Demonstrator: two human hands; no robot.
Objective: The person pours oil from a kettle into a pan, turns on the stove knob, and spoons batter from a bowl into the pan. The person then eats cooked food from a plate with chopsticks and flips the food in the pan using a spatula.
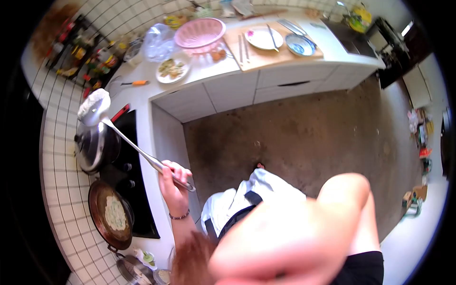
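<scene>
My left hand (175, 183) is wrapped round the handle of a metal ladle (135, 147), near its end. Something white coats the ladle's bowl, which is raised over a lidded pot (97, 146). Closer to me on the stove, a round pan (97, 216) holds a flat, pale pancake with green flecks (115, 213). My right arm (346, 194) is bent across the front of my body, very near the camera. Blur covers my right hand (266, 251), so its fingers cannot be made out.
Along the far counter are a pink basket (199, 35), a plate of food (172, 69), and a cutting board (232, 42) with dishes, chopsticks and a knife. An orange-handled whisk (137, 83) lies at the corner. Seasoning bottles (78, 52) fill a rack. Bowls stand beside the pan.
</scene>
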